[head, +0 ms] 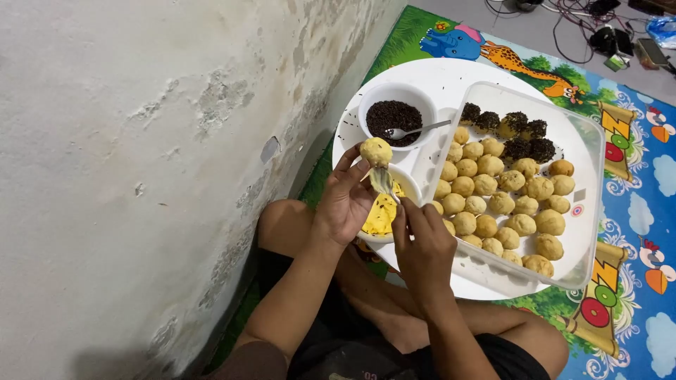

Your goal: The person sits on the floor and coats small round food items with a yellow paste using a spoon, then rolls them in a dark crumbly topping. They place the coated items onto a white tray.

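My left hand [345, 200] holds a round yellow dough ball [376, 150] at its fingertips, above a small white bowl of yellow liquid [380, 214]. My right hand [422, 243] grips a spoon [384, 184] whose tip sits just under the ball, over the same bowl. Beyond them a white bowl of dark chocolate sprinkles [394, 116] has a metal spoon [419, 129] resting in it. To the right, a clear plastic container [588, 211] holds many plain dough balls [503, 204] and several sprinkle-coated ones [517, 130].
Both bowls and the container rest on a round white tray [429, 77] set on a colourful cartoon play mat [634, 211]. A rough white wall [141, 141] runs along the left. Cables and small devices [605, 35] lie on the floor at the top right. My crossed legs are below.
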